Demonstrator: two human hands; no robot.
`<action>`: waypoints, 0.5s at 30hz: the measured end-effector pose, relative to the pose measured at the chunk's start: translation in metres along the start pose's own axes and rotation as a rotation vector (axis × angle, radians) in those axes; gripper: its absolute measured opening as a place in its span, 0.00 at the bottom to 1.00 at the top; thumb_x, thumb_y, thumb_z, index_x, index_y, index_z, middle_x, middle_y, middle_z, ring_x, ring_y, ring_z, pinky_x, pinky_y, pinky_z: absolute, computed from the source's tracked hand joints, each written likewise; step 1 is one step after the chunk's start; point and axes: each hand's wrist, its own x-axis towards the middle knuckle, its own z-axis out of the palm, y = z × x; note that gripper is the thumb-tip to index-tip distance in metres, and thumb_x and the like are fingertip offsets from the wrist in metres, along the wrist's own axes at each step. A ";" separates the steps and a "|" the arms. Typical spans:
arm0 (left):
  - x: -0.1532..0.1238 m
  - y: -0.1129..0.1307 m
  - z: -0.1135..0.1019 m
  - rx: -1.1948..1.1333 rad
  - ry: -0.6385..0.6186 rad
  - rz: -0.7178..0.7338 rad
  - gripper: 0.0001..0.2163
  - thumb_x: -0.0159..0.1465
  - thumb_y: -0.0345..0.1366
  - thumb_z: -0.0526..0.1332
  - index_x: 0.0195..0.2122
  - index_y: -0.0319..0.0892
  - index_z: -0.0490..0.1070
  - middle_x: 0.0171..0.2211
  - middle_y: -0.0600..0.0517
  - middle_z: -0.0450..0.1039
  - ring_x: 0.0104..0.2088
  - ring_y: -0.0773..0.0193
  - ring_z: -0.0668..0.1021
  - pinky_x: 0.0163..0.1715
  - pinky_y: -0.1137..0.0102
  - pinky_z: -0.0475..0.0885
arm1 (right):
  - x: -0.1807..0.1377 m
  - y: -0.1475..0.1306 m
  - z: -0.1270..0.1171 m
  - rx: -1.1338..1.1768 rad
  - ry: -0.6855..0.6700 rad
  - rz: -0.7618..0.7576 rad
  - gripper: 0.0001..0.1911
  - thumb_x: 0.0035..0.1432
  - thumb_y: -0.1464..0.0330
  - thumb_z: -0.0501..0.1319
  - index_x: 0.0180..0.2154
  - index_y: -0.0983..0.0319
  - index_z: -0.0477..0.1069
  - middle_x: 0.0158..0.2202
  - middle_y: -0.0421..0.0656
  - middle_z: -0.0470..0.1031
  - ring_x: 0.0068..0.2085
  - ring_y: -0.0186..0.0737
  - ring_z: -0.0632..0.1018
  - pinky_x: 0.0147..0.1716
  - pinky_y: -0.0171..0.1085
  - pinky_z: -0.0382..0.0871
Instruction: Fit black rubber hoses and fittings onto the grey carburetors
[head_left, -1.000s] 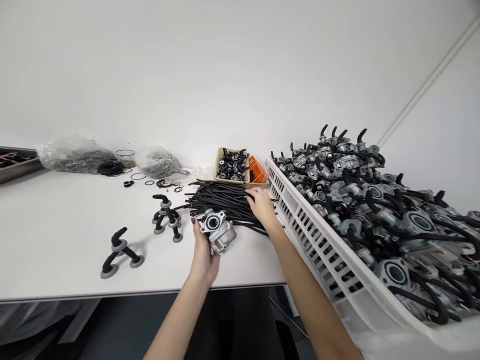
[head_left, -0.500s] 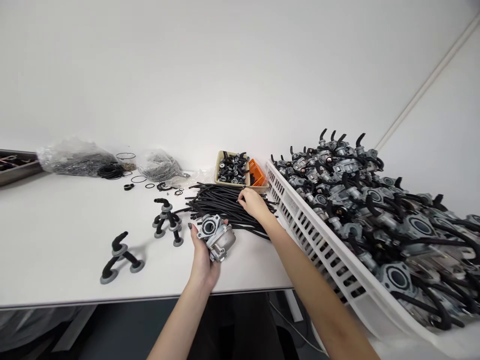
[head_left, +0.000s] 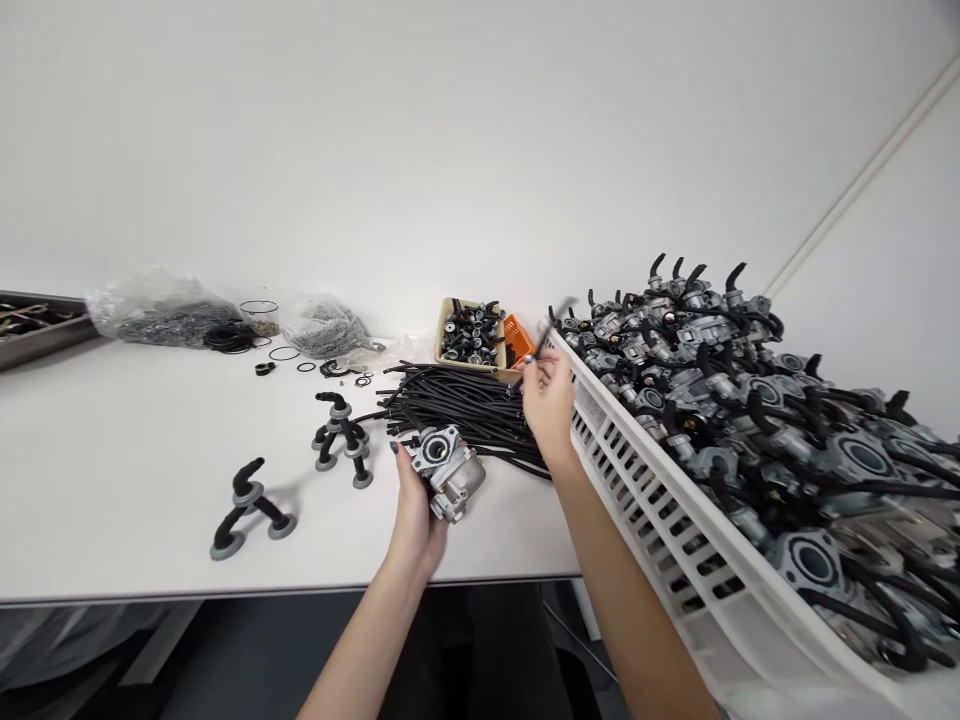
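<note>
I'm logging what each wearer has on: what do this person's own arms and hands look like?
The left hand and right hand are ungloved. The left forearm and right forearm show no sleeve, watch or bracelet along their visible length. The left thumbnail looks dark and glossy; the right hand's nail colour is too small to tell.

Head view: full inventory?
Metal carburetor: 1, silver, centre
Held tube: 1, black, centre-right
Slim tubes: many, black, centre
Bent flanged tubes: 2 clusters, black, left
Slatted crate: 1, white, right
Crated carburetors: many, silver, right
Plastic tray: 1, cream, back
Plastic basket: 1, orange, back
Plastic bags: 2+, clear, back left
Round rings: several, black, back left
Metal tray: 1, grey, far left
Table: 1, white, foreground
Left hand: 1, holding carburetor
Right hand: 1, holding tube
</note>
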 end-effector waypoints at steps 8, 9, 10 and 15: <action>0.004 -0.010 -0.009 0.112 -0.004 0.091 0.26 0.55 0.56 0.65 0.46 0.43 0.72 0.42 0.50 0.76 0.37 0.63 0.79 0.36 0.71 0.75 | -0.084 -0.035 -0.048 0.690 0.154 0.200 0.11 0.62 0.65 0.61 0.46 0.55 0.63 0.33 0.38 0.77 0.26 0.34 0.76 0.28 0.36 0.71; 0.003 -0.011 -0.009 0.132 0.003 0.106 0.25 0.54 0.55 0.66 0.47 0.43 0.71 0.42 0.50 0.76 0.37 0.64 0.78 0.35 0.71 0.75 | -0.095 -0.035 -0.051 0.728 0.128 0.221 0.14 0.60 0.66 0.63 0.47 0.54 0.64 0.34 0.39 0.78 0.27 0.35 0.76 0.30 0.37 0.72; 0.002 -0.011 -0.009 0.153 0.014 0.118 0.25 0.54 0.55 0.67 0.47 0.44 0.71 0.42 0.51 0.75 0.37 0.64 0.78 0.35 0.71 0.75 | -0.105 -0.033 -0.054 0.755 0.107 0.241 0.17 0.58 0.67 0.65 0.48 0.54 0.64 0.35 0.39 0.78 0.28 0.36 0.77 0.31 0.38 0.73; -0.003 -0.012 -0.006 0.302 0.060 0.175 0.27 0.50 0.50 0.71 0.49 0.47 0.69 0.38 0.52 0.75 0.36 0.63 0.78 0.37 0.69 0.73 | -0.142 -0.025 -0.062 0.700 0.115 0.361 0.17 0.59 0.67 0.64 0.49 0.53 0.66 0.37 0.42 0.78 0.30 0.40 0.79 0.32 0.43 0.74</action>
